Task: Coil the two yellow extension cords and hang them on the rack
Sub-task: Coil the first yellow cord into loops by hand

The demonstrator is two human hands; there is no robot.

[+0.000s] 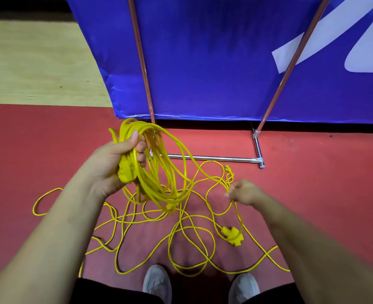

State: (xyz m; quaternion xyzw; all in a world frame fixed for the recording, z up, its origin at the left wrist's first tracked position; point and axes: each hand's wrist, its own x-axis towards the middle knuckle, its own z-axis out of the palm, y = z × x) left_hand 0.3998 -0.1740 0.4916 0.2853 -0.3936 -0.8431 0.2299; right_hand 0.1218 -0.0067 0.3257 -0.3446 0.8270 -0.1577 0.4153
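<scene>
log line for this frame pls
stage: coiling | left hand: grips coil | right hand: pinches loose cord | floor: cord tangled

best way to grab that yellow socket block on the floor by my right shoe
Probably from straight above, fingers across the waist of the socket block, between its lobes. It lies flat on the red floor, and the notches between its stubby arms should stop slipping.

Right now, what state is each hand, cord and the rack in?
Coil: partly wound, held above the floor.
Left hand: grips the coil.
Loose cord: tangled on the floor.
Right hand: pinches the loose cord.
Socket end: lying on the floor.
Rack: standing, nothing hung in view.
</scene>
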